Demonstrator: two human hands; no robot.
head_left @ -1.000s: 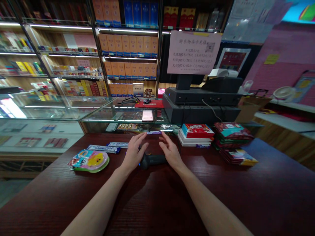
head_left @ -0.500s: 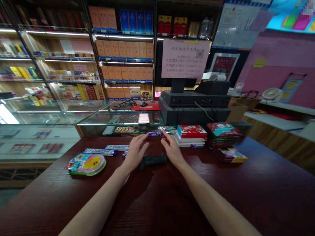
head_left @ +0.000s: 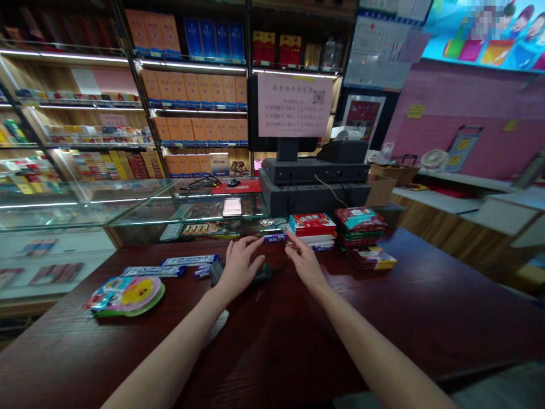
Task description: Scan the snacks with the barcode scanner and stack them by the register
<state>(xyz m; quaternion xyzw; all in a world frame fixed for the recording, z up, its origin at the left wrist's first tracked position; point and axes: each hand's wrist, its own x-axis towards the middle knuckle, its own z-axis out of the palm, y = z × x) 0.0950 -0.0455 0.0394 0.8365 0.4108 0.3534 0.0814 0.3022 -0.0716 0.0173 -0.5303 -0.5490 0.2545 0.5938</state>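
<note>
A small purple candy pack (head_left: 275,238) spans between my two hands above the dark wooden counter. The index fingertip of my left hand (head_left: 238,264) is at its left end, and that of my right hand (head_left: 307,264) is at its right end. Beneath my left hand lies a black handheld device (head_left: 260,274), partly covered, which looks like a barcode scanner. Small purple packs (head_left: 203,271) rest left of it, near blue-and-white long packets (head_left: 189,261). Farther left is a colourful packaged item with a yellow cartoon face (head_left: 138,291).
Right of my hands stand a stack of red and white boxes (head_left: 311,224) and a pile of flat packets (head_left: 361,221). Behind them is a till with a monitor bearing a paper sign (head_left: 293,105). A glass display case (head_left: 187,207) borders the counter's far edge.
The view has turned to the right, so the counter items appear farther left. Both hands remain at the ends of the purple candy pack, now nearer the boxes, with my left hand covering more of the device.
</note>
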